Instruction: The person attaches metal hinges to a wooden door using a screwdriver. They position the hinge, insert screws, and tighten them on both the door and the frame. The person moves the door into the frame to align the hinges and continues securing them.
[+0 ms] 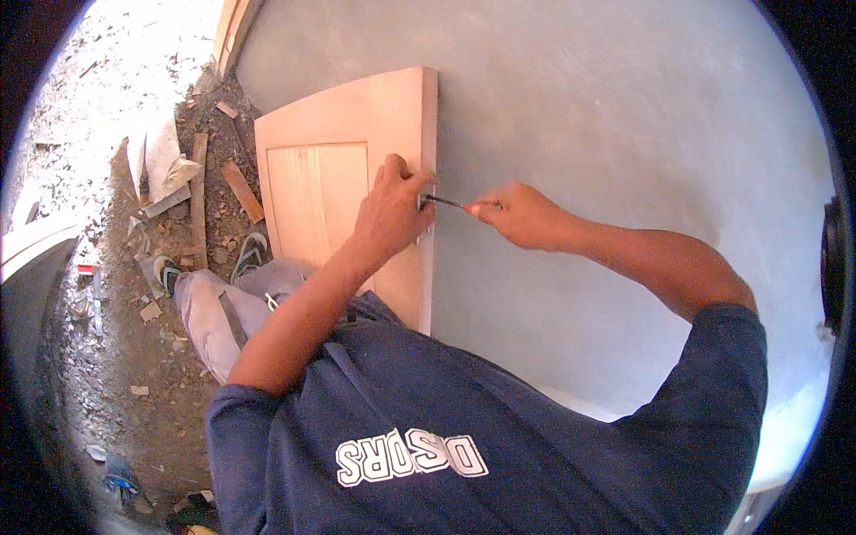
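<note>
A pale wooden door panel (308, 201) with a curved top stands upright against the grey wall. My right hand (520, 216) is closed around a screwdriver (450, 204), mostly hiding its reddish handle. The dark shaft points left, its tip at a small metal fitting (423, 202) on the door's narrow edge. At that same edge, my left hand (390, 203) rests with fingers bent and closed beside the tip. Its fingertips hide what they pinch.
A smooth grey wall (580, 116) rises behind the door and to its right. On the dirt floor at left lie wood strips (200, 192), torn pale sheets (163, 156) and rubble. My shoes (250, 254) stand near the door's foot. A dark curved object (40, 294) sits far left.
</note>
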### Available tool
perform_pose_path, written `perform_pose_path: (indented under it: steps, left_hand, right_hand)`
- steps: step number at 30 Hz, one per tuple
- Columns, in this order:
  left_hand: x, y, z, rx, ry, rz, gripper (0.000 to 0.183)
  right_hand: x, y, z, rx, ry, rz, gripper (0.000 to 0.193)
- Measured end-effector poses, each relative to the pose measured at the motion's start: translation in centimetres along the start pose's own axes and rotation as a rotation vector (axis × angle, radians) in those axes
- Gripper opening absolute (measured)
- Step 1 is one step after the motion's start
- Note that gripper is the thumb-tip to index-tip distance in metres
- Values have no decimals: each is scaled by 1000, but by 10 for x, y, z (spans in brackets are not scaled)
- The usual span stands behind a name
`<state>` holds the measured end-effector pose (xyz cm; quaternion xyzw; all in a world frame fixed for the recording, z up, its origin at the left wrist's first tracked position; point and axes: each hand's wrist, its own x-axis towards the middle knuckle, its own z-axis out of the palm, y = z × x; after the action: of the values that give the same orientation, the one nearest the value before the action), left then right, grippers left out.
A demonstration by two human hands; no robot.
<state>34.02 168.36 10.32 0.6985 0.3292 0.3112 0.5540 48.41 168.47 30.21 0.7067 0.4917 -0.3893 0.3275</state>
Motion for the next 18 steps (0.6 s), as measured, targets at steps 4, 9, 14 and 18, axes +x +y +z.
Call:
perform_pose_path:
  steps: [4,9,14,18]
  left_hand:
    - [-2,5,-10,-13,-5,2,47]
    - [-2,10,-4,-17,33,36,41]
    - [-2,6,-5,21,12,13,43]
    - [-6,9,-5,6,-2,-7,45]
  right_hand:
    - [-8,-22,-29,332,-188,302,35]
    - [-12,-21,-24,-245,24,34,27]
    - [-22,-3,-6,-666,334,-433,23]
    - [-30,-12,0,-736,189,-259,21]
